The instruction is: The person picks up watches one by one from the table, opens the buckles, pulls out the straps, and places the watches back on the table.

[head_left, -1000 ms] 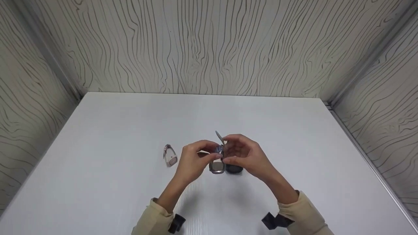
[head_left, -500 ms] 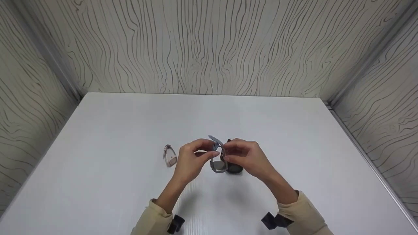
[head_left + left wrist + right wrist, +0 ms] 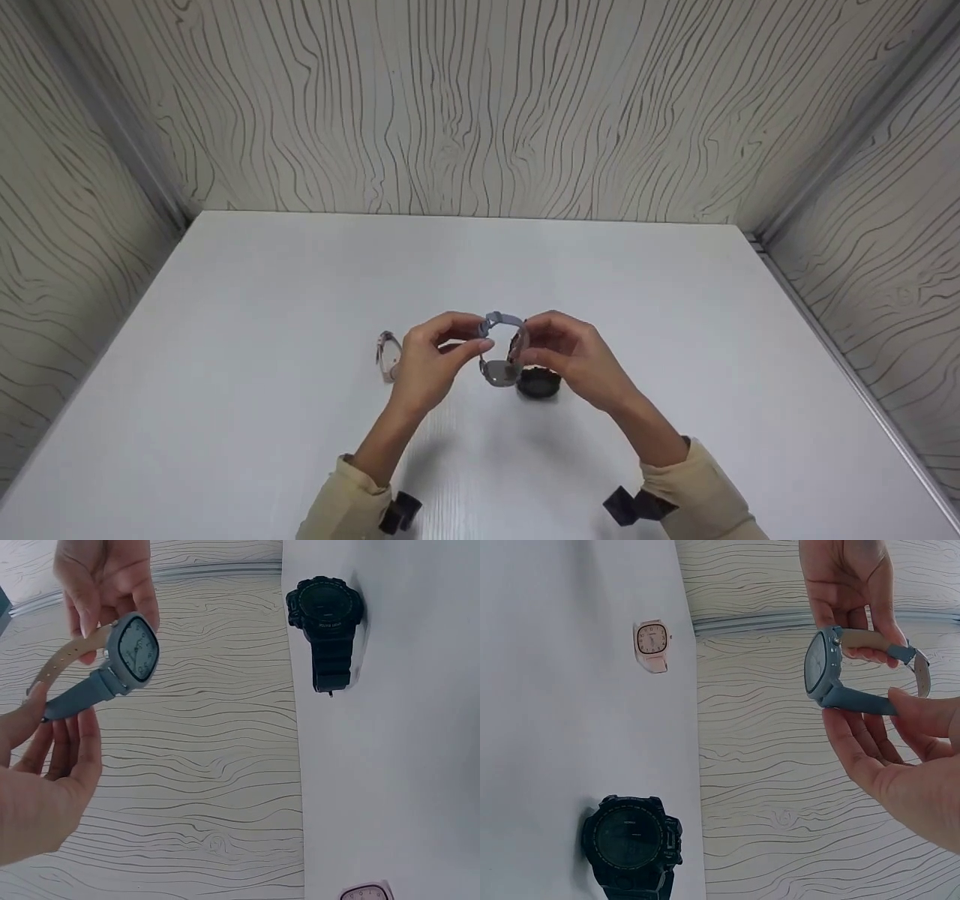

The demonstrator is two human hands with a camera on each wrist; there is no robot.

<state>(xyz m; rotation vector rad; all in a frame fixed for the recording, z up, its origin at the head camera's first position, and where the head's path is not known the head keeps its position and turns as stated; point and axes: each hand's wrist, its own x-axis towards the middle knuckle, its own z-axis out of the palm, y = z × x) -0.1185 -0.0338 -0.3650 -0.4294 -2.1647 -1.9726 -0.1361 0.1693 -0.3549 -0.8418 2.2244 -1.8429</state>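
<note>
Both hands hold a blue-grey wristwatch [image 3: 501,373] above the table, its case hanging lowest and its strap forming a loop. My left hand [image 3: 437,356] pinches the strap at the left, close to the buckle. On the other side my right hand [image 3: 574,352] holds the strap between thumb and fingers. The square dial [image 3: 139,649] faces away from me, and the strap's tan lining shows in the wrist views. In the right wrist view the buckle end of the strap [image 3: 922,673] sticks out past the left hand's fingertips.
A chunky black digital watch [image 3: 538,383] lies on the white table [image 3: 262,300] just behind and right of the held one. To the left rests a pink watch [image 3: 652,643] with a square dial. Wood-grain panels [image 3: 450,112] enclose the table.
The strap's free end, which stood up from the right hand, has swung left and now bridges the loop's top. The watch has turned a little and both hands still hold it.
</note>
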